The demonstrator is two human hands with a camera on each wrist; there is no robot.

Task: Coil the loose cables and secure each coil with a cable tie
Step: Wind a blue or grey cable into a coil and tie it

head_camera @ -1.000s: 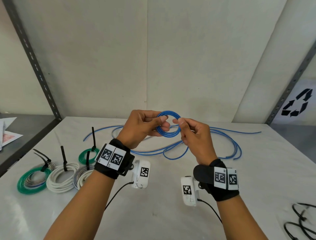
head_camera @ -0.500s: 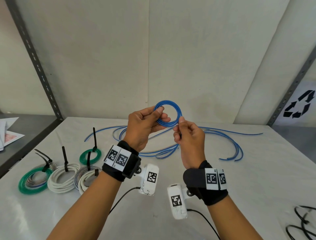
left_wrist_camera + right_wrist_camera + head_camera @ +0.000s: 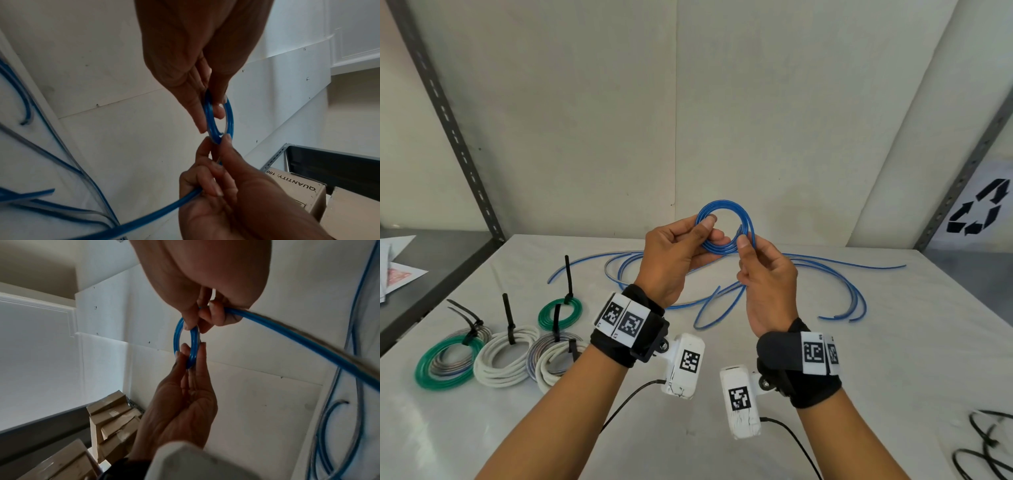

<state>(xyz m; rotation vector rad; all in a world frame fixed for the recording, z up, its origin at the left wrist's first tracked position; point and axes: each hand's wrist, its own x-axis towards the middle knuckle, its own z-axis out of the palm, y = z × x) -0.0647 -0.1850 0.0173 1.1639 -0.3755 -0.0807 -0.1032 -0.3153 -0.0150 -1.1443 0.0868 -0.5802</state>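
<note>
A small coil of blue cable (image 3: 725,202) is held up above the white table (image 3: 893,359). My left hand (image 3: 710,229) pinches the coil's left side, thumb in front and fingers through the ring. My right hand (image 3: 743,244) pinches the coil's right lower edge, where the cable's uncoiled tail passes through its curled fingers. The rest of the blue cable (image 3: 861,301) lies in loose loops on the table behind my hands. The left wrist view shows the coil (image 3: 230,113) edge-on between my left hand (image 3: 205,120) and right hand (image 3: 218,142). In the right wrist view the tail (image 3: 308,345) runs off to the right.
Several tied coils lie at the left: a small green one (image 3: 560,313), a white one (image 3: 506,356), a green and grey one (image 3: 445,363). Loose black cable ties (image 3: 986,445) lie at the lower right. Metal shelf uprights (image 3: 448,120) flank the table.
Both hands have lifted the blue coil higher. The right hand has come in closer to the coil, and the loose cable behind has been drawn in a little.
</note>
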